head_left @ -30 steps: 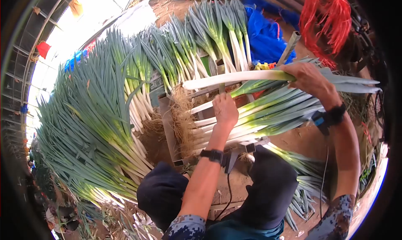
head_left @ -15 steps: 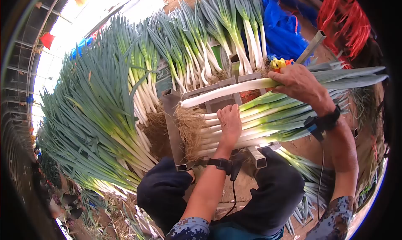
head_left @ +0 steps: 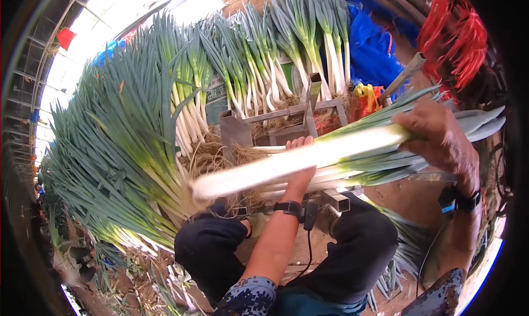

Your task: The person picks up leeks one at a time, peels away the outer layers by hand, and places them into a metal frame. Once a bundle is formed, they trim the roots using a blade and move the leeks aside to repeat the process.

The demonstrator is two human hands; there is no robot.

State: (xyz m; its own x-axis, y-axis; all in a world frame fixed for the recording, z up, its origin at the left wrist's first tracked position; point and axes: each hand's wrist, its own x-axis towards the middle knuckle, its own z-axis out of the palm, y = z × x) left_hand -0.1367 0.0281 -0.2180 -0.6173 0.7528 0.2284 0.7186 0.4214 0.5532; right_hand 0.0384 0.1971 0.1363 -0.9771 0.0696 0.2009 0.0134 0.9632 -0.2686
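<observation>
A large green onion [head_left: 286,164] is in my right hand [head_left: 441,137], which is closed around it near where white turns green. Its thick white stalk is lifted close to the camera and blurred, root end pointing left. Beneath it a pile of green onions [head_left: 341,175] lies across a metal frame [head_left: 322,116], roots to the left, leaves to the right. My left hand [head_left: 302,175] is on the white stalks of that pile, fingers curled over them. The raised stalk hides part of this hand.
Many green onions [head_left: 115,145] stand in a thick row to the left, and more bunches [head_left: 308,35] line the back. Blue netting [head_left: 372,49] and red strands [head_left: 454,32] are at the back right. Loose onion leaves [head_left: 405,236] lie on the ground at right.
My right hand has moved right and closer to the camera. The green onion in it has lifted and tilted, its root end now lower left. My left hand has stayed on the pile.
</observation>
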